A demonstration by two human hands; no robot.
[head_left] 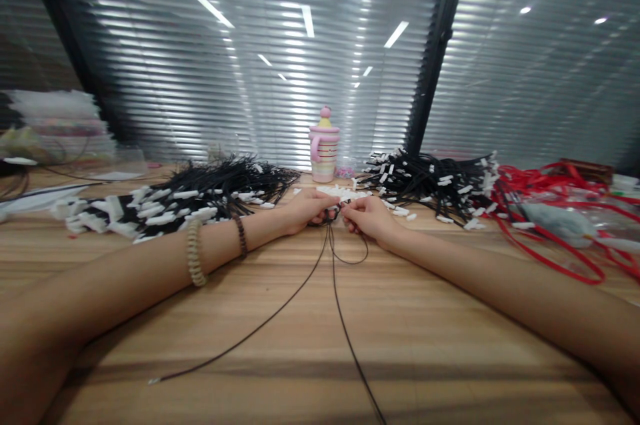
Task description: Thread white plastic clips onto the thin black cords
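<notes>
Near the middle of the table, my left hand [311, 207] and my right hand [367, 217] meet, almost touching. The fingers of my left hand are closed on a thin black cord [337, 288], bunched where it is held. My right hand pinches at the same bunch; the exact piece between its fingertips is too small to make out. From the hands the cord hangs in a small loop and two long strands toward me. One strand ends in a pale tip at lower left. Just behind my hands lie small white pieces [334, 192].
Black cords with white ends form a left pile [220, 185] and a right pile [430, 175]. A pink lidded cup [324, 153] stands at the back. Red straps [547, 245] and plastic bags lie at right; clear containers [65, 128] are stacked at left.
</notes>
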